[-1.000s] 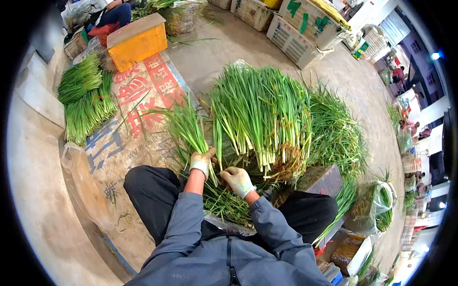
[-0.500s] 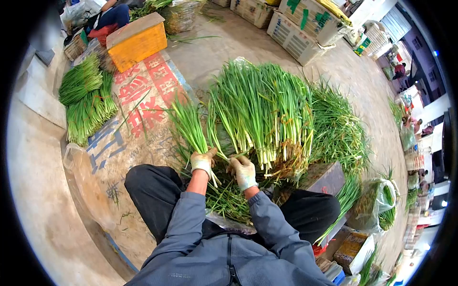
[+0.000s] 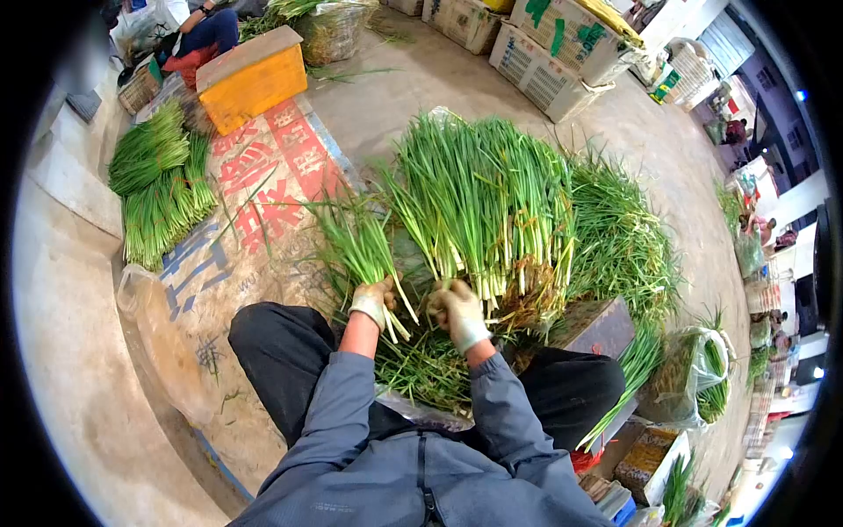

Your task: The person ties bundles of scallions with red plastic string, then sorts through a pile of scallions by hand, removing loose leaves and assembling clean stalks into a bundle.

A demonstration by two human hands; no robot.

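In my gloved left hand is a small bunch of green garlic, white stem ends hanging below the fist and leaves fanning upward. Close to its right, my gloved right hand is closed at the lower left edge of a big heap of green garlic; whatever its fingers grip is hidden. White stems and brown, dry roots face me along the heap's near side. Under both hands, between my knees, lie loose green trimmings.
Tied bundles of greens lie at left, near an orange box. More loose greens spread right of the heap, beside a dark box and a filled plastic bag. White crates stand behind. Another person sits upper left.
My right hand has moved slightly right, up against the heap's stem ends, away from the left hand. A stalk that stood between my hands is now with the left hand's bunch.
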